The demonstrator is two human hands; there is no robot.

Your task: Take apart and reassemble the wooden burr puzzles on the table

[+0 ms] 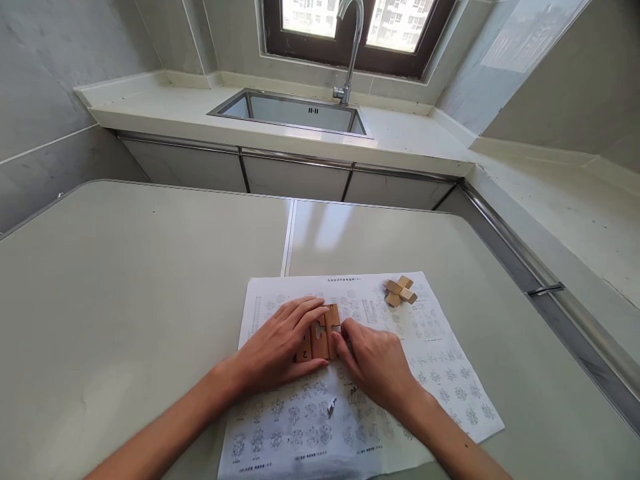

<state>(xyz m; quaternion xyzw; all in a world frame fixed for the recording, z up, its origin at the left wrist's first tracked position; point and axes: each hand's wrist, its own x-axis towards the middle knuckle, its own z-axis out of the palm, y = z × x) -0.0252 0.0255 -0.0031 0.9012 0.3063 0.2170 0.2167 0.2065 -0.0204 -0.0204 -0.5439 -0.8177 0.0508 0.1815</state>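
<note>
Several flat, notched wooden puzzle pieces (pixel 321 345) lie side by side on a printed paper sheet (pixel 400 457), and a dark "2" shows on the left one. My left hand (pixel 275 340) spans them, fingers along the far edge and thumb along the near edge, closed on the row. Curled at the right end, my right hand (pixel 380 363) has its thumb and forefinger closed at the notch of the rightmost piece; its other fingertips are hidden. An interlocked wooden burr puzzle (pixel 400 292) sits on the sheet's far right corner.
The sheet carries rows of small puzzle drawings and has dark torn spots near its middle. It rests on a pale table (pixel 150 300) with a centre seam. Beyond stand a counter (pixel 165 103), a sink (pixel 295 112) and a tap (pixel 353 53) under a window.
</note>
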